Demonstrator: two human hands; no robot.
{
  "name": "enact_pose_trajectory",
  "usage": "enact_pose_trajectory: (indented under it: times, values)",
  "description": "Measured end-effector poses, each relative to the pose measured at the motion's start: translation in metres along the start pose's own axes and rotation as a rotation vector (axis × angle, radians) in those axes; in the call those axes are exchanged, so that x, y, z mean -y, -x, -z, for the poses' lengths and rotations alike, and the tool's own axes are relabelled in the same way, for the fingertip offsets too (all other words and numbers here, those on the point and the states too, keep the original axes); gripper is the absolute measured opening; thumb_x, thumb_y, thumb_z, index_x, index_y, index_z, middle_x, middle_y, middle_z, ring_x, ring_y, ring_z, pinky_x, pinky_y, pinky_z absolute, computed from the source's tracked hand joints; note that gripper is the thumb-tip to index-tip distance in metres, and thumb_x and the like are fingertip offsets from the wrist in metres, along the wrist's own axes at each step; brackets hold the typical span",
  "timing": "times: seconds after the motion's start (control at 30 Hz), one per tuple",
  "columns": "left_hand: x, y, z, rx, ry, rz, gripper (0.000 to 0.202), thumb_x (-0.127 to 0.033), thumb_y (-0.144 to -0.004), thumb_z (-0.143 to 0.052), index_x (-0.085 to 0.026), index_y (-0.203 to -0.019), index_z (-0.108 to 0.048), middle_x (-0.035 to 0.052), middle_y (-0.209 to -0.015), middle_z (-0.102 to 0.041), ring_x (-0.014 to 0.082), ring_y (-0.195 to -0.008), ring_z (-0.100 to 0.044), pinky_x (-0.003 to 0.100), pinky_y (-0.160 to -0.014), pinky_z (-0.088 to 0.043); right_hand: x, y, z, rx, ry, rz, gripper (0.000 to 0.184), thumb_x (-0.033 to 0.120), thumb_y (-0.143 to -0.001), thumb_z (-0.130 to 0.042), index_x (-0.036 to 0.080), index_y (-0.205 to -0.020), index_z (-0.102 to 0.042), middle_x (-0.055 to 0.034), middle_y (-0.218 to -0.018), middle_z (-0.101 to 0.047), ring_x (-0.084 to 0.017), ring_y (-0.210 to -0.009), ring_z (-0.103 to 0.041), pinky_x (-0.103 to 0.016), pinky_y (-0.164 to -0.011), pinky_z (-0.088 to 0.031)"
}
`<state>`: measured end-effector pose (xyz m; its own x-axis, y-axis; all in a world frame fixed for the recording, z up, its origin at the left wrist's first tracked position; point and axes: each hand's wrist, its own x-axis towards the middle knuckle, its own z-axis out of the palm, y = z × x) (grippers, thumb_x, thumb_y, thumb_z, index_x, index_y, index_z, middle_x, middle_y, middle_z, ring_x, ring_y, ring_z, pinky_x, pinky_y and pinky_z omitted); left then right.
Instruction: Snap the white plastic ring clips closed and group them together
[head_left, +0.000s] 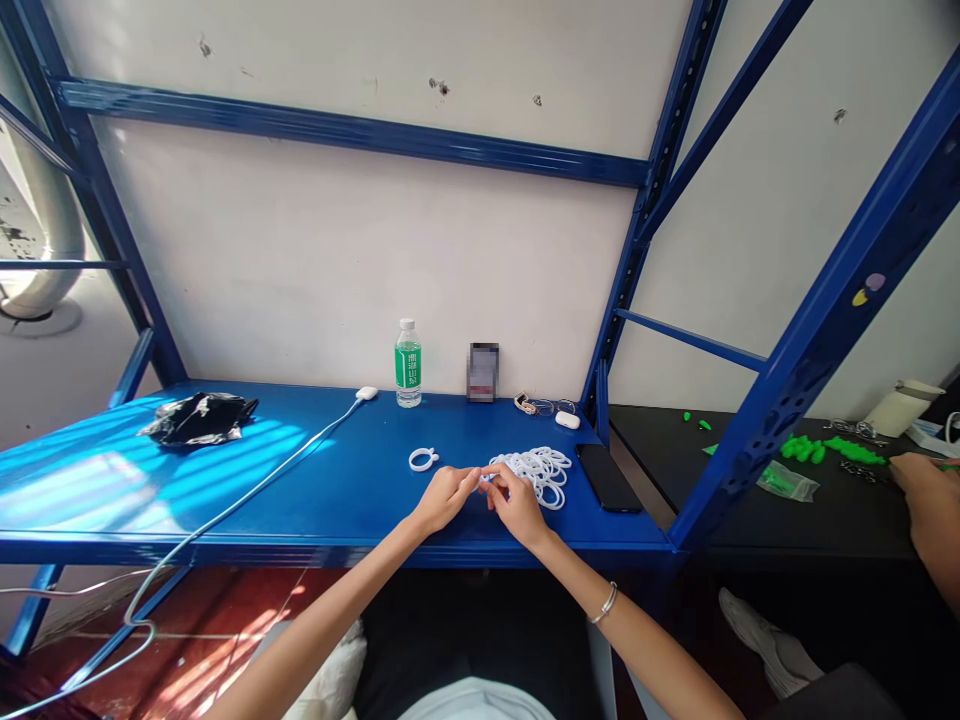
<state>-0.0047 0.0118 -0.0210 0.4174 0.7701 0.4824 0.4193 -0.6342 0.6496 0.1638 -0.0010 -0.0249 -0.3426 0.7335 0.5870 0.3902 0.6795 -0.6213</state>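
Observation:
My left hand (pixel 444 495) and my right hand (pixel 516 503) meet over the blue shelf surface (pixel 300 480), fingertips pinched together on a small white plastic ring (pixel 486 478). Just right of my hands lies a pile of several white rings (pixel 541 468). A single white ring (pixel 423 459) lies apart to the left of the pile. My right wrist wears a thin silver bracelet (pixel 606 602).
A water bottle (pixel 408 363), a phone stand (pixel 483 371), glasses (pixel 546 406) and a white earbud case (pixel 568 420) line the back. A black phone (pixel 607 477) lies right. A white cable (pixel 270 475) and black bag (pixel 198 416) lie left. Another person's hand (pixel 919 476) works by green parts (pixel 825 449).

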Motion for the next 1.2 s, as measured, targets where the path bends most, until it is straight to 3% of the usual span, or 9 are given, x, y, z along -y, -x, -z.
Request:
enact_pose_trajectory:
  times: [0.2,0.4,0.53,0.9,1.2]
  values:
    - [0.002,0.0,0.0,-0.053,0.013,0.019,0.054,-0.051,-0.096,-0.023,-0.016,-0.067,-0.051,-0.0027,-0.052,-0.041,0.0116,-0.049,-0.04,0.023,-0.05,-0.026,-0.001,-0.001,0.0,-0.033,-0.018,-0.033,0.028,0.044,-0.097,-0.044,0.021,-0.102,-0.059,0.0021,-0.054,-0.057,-0.015,-0.049,-0.056,-0.025,-0.053,-0.042]
    - [-0.004,0.001,0.002,-0.053,0.054,0.015,0.043,-0.047,-0.097,-0.028,-0.015,-0.084,-0.055,-0.004,-0.056,-0.043,0.0105,-0.048,-0.039,0.023,-0.051,-0.026,-0.003,-0.001,0.0,-0.054,-0.085,-0.093,0.029,0.047,-0.095,-0.045,0.02,-0.099,-0.056,0.002,-0.054,-0.057,-0.015,-0.048,-0.056,-0.024,-0.05,-0.042]
    - [-0.005,0.002,0.001,-0.057,0.054,0.003,0.035,-0.045,-0.095,-0.036,-0.016,-0.106,-0.052,-0.0059,-0.055,-0.043,0.0103,-0.047,-0.04,0.022,-0.049,-0.025,-0.005,-0.001,0.0,-0.063,-0.141,-0.115,0.029,0.048,-0.095,-0.045,0.02,-0.096,-0.053,0.0033,-0.053,-0.055,-0.013,-0.045,-0.053,-0.023,-0.048,-0.041]
    - [-0.009,0.004,0.0,0.0,0.028,-0.029,0.046,-0.038,-0.09,-0.047,-0.017,-0.13,-0.038,-0.0077,-0.055,-0.044,0.0101,-0.045,-0.042,0.021,-0.048,-0.026,-0.005,-0.003,0.0,-0.067,-0.265,-0.146,0.032,0.05,-0.095,-0.043,0.02,-0.094,-0.052,0.0037,-0.052,-0.052,-0.012,-0.044,-0.05,-0.022,-0.047,-0.04]
    - [-0.011,0.003,0.0,-0.004,0.019,-0.014,0.048,-0.038,-0.088,-0.05,-0.017,-0.13,-0.038,-0.0083,-0.055,-0.042,0.0099,-0.045,-0.041,0.021,-0.047,-0.026,-0.005,-0.003,0.0,-0.051,-0.311,-0.144,0.031,0.049,-0.095,-0.044,0.02,-0.094,-0.053,0.0035,-0.053,-0.051,-0.013,-0.045,-0.05,-0.022,-0.047,-0.04]
